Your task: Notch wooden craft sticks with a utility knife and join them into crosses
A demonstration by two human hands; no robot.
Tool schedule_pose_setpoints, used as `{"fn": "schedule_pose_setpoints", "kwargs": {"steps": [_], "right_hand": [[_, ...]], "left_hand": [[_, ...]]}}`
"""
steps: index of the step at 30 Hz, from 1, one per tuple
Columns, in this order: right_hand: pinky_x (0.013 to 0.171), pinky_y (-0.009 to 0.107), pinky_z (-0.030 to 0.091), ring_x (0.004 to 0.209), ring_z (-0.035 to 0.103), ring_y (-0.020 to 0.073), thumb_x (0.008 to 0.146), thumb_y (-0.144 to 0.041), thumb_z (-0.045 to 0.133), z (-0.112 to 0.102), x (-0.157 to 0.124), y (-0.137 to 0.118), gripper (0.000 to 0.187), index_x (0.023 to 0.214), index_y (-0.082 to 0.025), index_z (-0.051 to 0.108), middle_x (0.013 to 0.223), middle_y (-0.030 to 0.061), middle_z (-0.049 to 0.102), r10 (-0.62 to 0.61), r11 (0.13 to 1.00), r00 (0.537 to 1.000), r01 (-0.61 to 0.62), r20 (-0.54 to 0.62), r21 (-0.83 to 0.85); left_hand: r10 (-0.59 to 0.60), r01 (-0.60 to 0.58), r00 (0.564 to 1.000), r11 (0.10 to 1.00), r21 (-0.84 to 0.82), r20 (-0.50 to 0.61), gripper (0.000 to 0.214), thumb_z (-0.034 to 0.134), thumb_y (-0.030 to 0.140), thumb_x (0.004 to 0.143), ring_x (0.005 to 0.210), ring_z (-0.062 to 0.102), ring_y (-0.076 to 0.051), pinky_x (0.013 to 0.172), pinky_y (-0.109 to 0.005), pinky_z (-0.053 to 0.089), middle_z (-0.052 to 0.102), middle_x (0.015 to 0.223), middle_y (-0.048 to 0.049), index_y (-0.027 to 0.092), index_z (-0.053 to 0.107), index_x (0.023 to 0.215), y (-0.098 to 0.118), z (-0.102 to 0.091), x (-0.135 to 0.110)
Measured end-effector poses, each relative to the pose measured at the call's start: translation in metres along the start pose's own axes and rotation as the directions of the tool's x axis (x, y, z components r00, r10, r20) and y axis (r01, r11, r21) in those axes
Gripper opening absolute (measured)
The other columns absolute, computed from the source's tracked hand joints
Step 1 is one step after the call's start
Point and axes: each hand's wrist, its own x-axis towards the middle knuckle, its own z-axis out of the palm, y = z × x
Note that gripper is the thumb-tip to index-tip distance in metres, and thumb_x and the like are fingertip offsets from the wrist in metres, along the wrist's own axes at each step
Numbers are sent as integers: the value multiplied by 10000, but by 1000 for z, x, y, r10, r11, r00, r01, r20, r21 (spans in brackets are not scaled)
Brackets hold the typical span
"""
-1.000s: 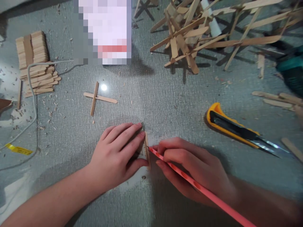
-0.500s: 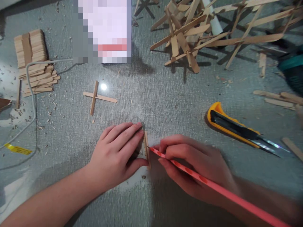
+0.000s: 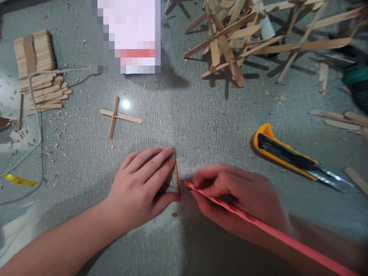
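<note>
My left hand lies flat on the grey mat, fingers together, pressing down a short wooden stick and a small clear ruler beside it. My right hand grips a long red pencil. The pencil's tip touches the stick's right edge near its middle. Most of the stick is covered by my left fingers.
A yellow and black utility knife with its blade out lies to the right. Two crossed sticks lie ahead on the left, stacked sticks at far left. A glued stick structure stands at the back; loose sticks lie right.
The pencil's rear end has dropped lower to the right and its tip has slid slightly down along the stick. My left hand has stayed in place.
</note>
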Motion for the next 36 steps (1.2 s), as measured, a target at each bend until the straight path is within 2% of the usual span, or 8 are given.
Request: {"fn": "schedule_pose_setpoints", "kwargs": {"steps": [12, 19, 31, 36], "right_hand": [[593, 167, 570, 674, 711, 89, 873, -99, 681, -1, 3, 0, 192, 792, -218, 553, 857, 8, 709, 1, 1000, 1000, -1, 12, -20], [560, 219, 592, 669, 719, 126, 867, -98, 679, -2, 3, 1, 213, 810, -248, 539, 865, 10, 718, 15, 1000, 1000, -15, 25, -21], [545, 193, 576, 660, 720, 110, 868, -109, 692, 0, 3, 2, 198, 803, -234, 552, 863, 11, 719, 10, 999, 1000, -10, 15, -31], [551, 204, 588, 650, 714, 112, 868, -104, 686, 0, 4, 0, 206, 803, -241, 546, 861, 7, 720, 21, 999, 1000, -20, 17, -35]], "left_hand": [[-6, 6, 1000, 1000, -8, 0, 554, 675, 518, 929, 1267, 603, -315, 1031, -460, 452, 650, 1399, -132, 93, 633, 1281, 0, -1, -1], [-10, 10, 1000, 1000, -9, 2, 572, 697, 521, 911, 1277, 608, -312, 1040, -454, 465, 650, 1395, -143, 101, 625, 1293, 0, -1, -1], [-4, 4, 1000, 1000, 1, -1, 596, 712, 532, 899, 1267, 609, -314, 1032, -455, 460, 653, 1392, -143, 90, 631, 1289, 0, -1, 0], [-7, 7, 1000, 1000, 13, 3, 566, 672, 539, 926, 1276, 609, -309, 1033, -448, 472, 652, 1395, -134, 119, 628, 1302, 0, -1, -1]]}}
